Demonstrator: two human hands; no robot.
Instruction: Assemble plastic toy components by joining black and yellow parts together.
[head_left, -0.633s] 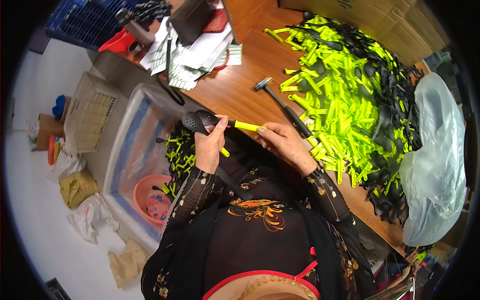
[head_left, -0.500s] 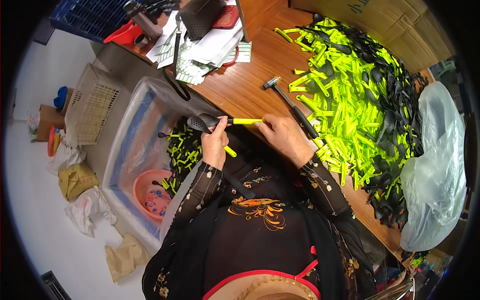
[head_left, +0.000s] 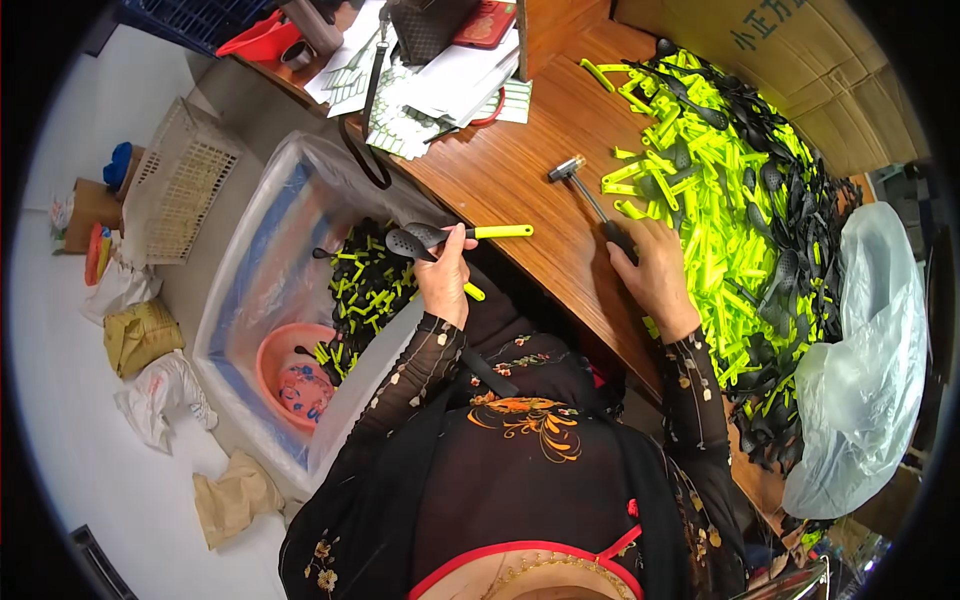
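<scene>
My left hand [head_left: 446, 282] is closed around two black perforated spoons with yellow-green handles. One spoon [head_left: 408, 245] points its handle down toward my lap, while the handle of the other spoon [head_left: 503, 231] sticks out to the right. Over the table, my right hand [head_left: 662, 275] has its thumb and fingers around the black grip of a hammer [head_left: 592, 206]. The hammer lies with its metal head away from me, and my hand hides the end of its grip. Right beside that hand spreads a large pile of yellow-green handles [head_left: 705, 230], mixed with black spoon parts [head_left: 790, 270].
A plastic-lined bin [head_left: 232, 300] at my left holds several black-and-green pieces and a pink basin [head_left: 275, 372]. Papers [head_left: 440, 95] and a dark bag [head_left: 425, 35] lie at the table's far left. A cardboard box [head_left: 800, 90] and clear plastic bag [head_left: 865, 360] border the pile.
My right hand has left the green handle of the spoon in my left hand and moved right onto the hammer's grip. The left hand keeps both spoons. The whole view has shifted slightly.
</scene>
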